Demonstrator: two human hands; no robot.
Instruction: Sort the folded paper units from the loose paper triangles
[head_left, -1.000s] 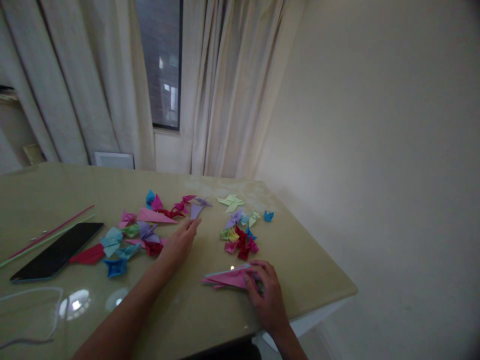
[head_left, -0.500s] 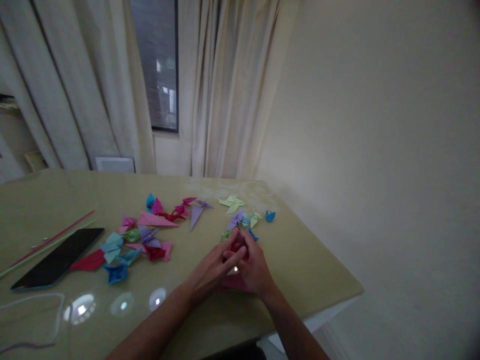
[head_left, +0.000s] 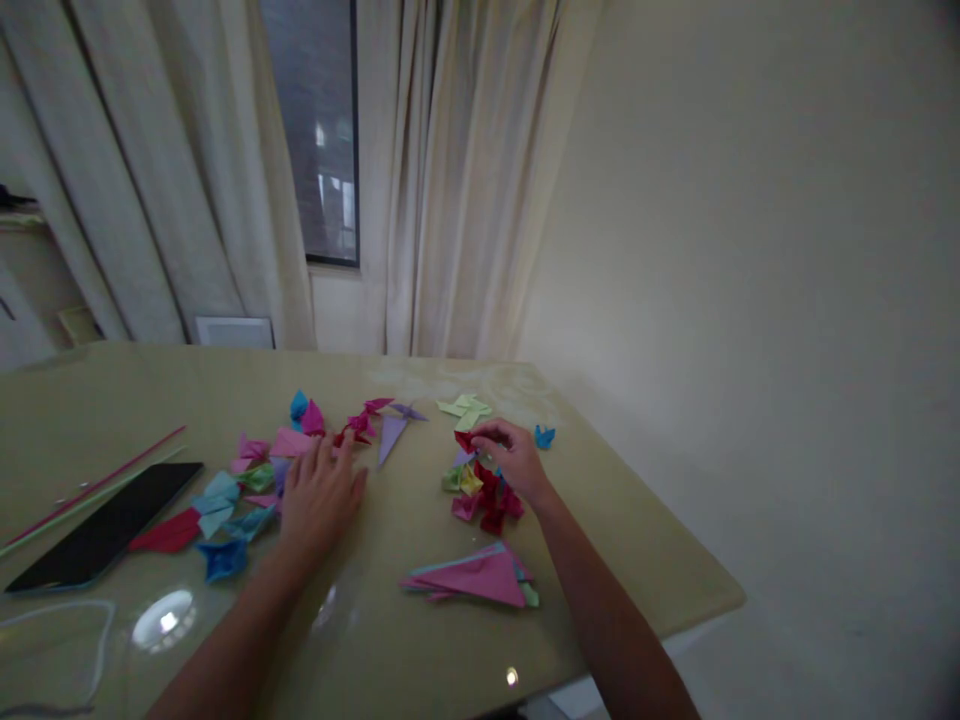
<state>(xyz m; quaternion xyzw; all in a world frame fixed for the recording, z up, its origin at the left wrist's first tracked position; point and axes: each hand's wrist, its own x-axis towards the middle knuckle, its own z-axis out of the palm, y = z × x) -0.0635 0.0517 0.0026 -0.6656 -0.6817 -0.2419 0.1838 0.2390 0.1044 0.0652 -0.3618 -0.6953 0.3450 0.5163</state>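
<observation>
Between my right hand's (head_left: 514, 460) thumb and fingers is a small red origami piece (head_left: 463, 440), raised over a pile at the right. Beneath it lie red origami pieces (head_left: 491, 495) with pink, yellow and green ones packed around. My left hand (head_left: 319, 500) reaches over the left-hand group with its fingers stretched out, partly covering a pink folded paper (head_left: 291, 442) and a purple one. Whether its fingertips touch the dark red piece (head_left: 360, 437) there, I cannot tell. Nearer to me rests a stack of pink and green folded paper triangles (head_left: 480, 578).
A black tablet-like slab (head_left: 105, 525) and thin pink and green sticks (head_left: 97, 485) lie at the left. Light blue origami (head_left: 216, 500), a blue piece (head_left: 223, 560) and a red one (head_left: 169, 530) sit beside my left hand. Pale green origami (head_left: 465, 408) lies farther back.
My hands were together over the right-hand pile. The left has moved left to the other group; the right has moved slightly up and right with the red piece, uncovering the pile and triangles.
</observation>
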